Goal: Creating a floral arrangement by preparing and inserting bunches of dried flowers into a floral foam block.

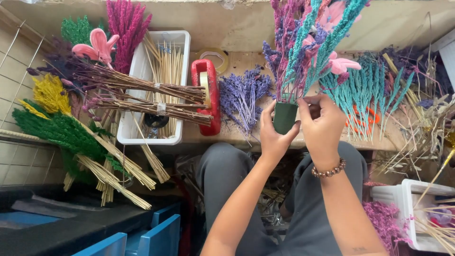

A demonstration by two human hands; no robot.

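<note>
Head view showed the left hand (274, 137) clamped round a green block (285, 117), steadying it; the right hand (322, 124) pinched a dried stem (303, 52) upright into it.

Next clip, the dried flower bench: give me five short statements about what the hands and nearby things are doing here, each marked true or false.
1. The left hand grips a dark green block with dried stems standing in it. True.
2. The right hand rests on the red tape dispenser. False: it is at the stems above the block.
3. The right wrist wears a beaded bracelet. True.
4. The white tray holds orange scissors. False: it holds pale sticks.
5. Loose purple sprigs lie between the dispenser and the block. True.
</note>
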